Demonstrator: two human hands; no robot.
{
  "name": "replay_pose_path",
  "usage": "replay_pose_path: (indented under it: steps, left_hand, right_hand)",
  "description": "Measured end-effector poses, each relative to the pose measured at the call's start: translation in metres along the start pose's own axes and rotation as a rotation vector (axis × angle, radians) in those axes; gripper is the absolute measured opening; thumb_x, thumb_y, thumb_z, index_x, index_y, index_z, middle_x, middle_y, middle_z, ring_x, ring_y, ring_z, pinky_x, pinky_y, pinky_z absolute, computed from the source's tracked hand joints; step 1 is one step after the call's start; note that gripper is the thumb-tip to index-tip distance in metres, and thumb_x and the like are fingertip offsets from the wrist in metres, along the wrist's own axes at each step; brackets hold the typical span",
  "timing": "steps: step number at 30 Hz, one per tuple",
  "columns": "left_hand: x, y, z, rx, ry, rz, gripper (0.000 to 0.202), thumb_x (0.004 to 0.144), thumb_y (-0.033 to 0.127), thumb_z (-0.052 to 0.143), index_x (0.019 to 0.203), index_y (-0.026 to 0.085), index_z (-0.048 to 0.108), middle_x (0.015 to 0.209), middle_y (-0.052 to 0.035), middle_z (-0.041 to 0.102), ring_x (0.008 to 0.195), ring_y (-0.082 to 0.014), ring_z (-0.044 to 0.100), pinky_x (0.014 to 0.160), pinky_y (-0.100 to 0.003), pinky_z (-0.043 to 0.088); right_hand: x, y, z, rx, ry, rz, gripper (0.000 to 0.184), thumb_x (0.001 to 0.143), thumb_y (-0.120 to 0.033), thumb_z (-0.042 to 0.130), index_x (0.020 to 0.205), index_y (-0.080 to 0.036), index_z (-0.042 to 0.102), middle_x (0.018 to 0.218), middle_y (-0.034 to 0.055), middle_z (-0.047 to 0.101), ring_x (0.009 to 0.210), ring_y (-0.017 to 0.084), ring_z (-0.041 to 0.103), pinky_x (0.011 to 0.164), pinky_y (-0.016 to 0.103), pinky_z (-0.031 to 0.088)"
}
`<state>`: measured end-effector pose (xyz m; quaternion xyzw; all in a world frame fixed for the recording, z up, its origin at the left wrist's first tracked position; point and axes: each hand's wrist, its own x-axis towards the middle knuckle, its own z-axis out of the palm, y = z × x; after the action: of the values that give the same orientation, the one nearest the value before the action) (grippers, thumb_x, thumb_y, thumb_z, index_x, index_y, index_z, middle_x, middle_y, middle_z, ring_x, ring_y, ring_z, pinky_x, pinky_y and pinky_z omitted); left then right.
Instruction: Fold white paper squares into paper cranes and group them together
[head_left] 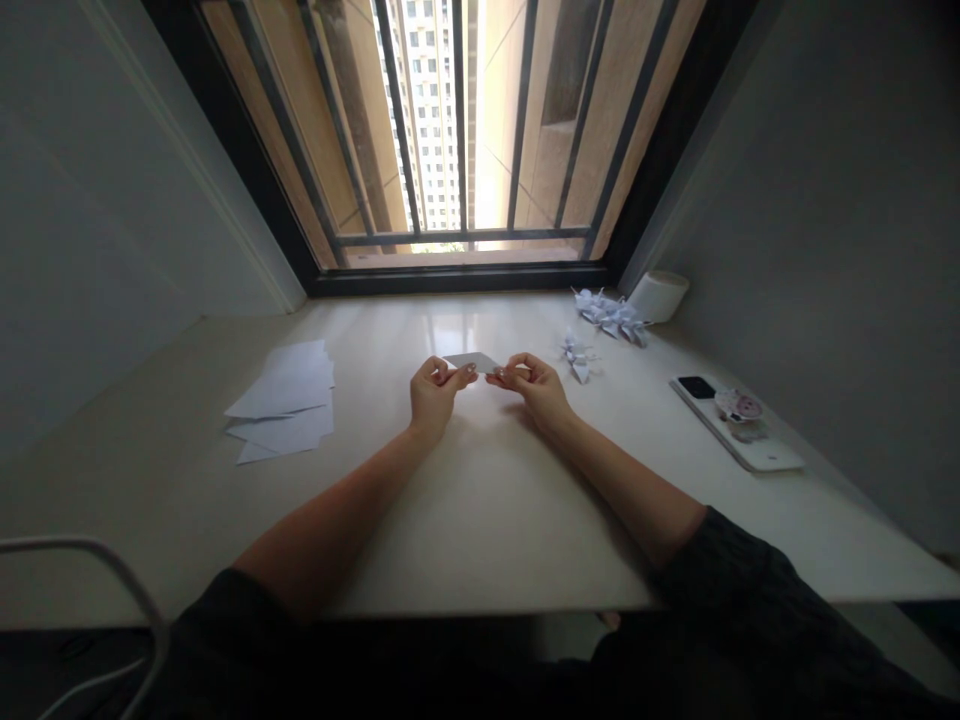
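Observation:
A small folded piece of white paper [474,361] is held just above the pale tabletop [480,500], in the middle of the table. My left hand [435,392] pinches its left end with thumb and fingers closed. My right hand [534,386] pinches its right end the same way. Both forearms stretch forward from dark sleeves at the bottom of the picture.
A loose stack of white paper sheets [285,400] lies to the left. A folded paper crane [576,355] sits right of my hands, with several more [611,315] by a white roll [658,295]. A phone [735,420] lies at right. A barred window [457,130] is ahead.

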<state>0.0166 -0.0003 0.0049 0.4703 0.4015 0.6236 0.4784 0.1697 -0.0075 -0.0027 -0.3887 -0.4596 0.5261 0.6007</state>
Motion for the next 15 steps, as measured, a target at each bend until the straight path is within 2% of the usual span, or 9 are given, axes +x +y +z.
replay_pose_path:
  steps: [3, 5, 9, 12, 15]
  left_hand:
    - [0.002, -0.003, -0.001, -0.004, -0.006, 0.017, 0.047, 0.061, 0.037, 0.076, 0.061, 0.019, 0.032, 0.057, 0.0049, 0.057, 0.064, -0.0158, 0.067, 0.066, -0.028, 0.052]
    - [0.002, -0.003, -0.002, 0.043, -0.004, 0.087, 0.042, 0.064, 0.035, 0.074, 0.063, 0.020, 0.036, 0.059, 0.0052, 0.056, 0.066, -0.0148, 0.066, 0.067, -0.027, 0.051]
    - [-0.003, 0.002, -0.005, 0.360, 0.032, 0.289, 0.022, 0.073, 0.033, 0.067, 0.074, 0.021, 0.049, 0.072, 0.0026, 0.059, 0.072, -0.0128, 0.062, 0.071, -0.025, 0.048]
    - [-0.008, 0.007, -0.007, 0.497, -0.038, 0.359, 0.008, 0.082, 0.029, 0.056, 0.086, 0.023, 0.053, 0.085, 0.0001, 0.063, 0.080, -0.0143, 0.062, 0.076, -0.026, 0.046]
    - [-0.009, 0.005, -0.008, 0.576, -0.109, 0.397, 0.007, 0.086, 0.024, 0.047, 0.091, 0.024, 0.052, 0.089, -0.0014, 0.062, 0.082, -0.0156, 0.060, 0.076, -0.027, 0.045]
  right_hand:
    - [-0.001, -0.001, 0.000, -0.044, 0.002, 0.007, 0.045, 0.055, -0.052, 0.077, 0.077, -0.022, 0.052, 0.067, 0.0010, 0.071, 0.079, 0.025, 0.070, 0.073, 0.037, 0.054]
    - [-0.002, -0.002, 0.000, -0.109, -0.039, 0.008, 0.045, 0.058, -0.052, 0.076, 0.082, -0.023, 0.051, 0.069, 0.0018, 0.072, 0.079, 0.024, 0.070, 0.068, 0.034, 0.053]
    - [-0.007, -0.002, 0.000, -0.318, -0.189, -0.075, 0.037, 0.068, -0.051, 0.069, 0.078, -0.023, 0.047, 0.074, 0.0021, 0.071, 0.078, 0.021, 0.069, 0.071, 0.032, 0.051]
    - [-0.010, -0.002, 0.000, -0.432, -0.206, -0.165, 0.036, 0.068, -0.049, 0.069, 0.078, -0.023, 0.047, 0.078, 0.0014, 0.070, 0.077, 0.018, 0.068, 0.074, 0.033, 0.051]
    - [-0.010, -0.004, 0.001, -0.415, -0.211, -0.235, 0.036, 0.069, -0.046, 0.069, 0.085, -0.024, 0.046, 0.092, 0.0031, 0.069, 0.080, 0.017, 0.066, 0.078, 0.033, 0.051]
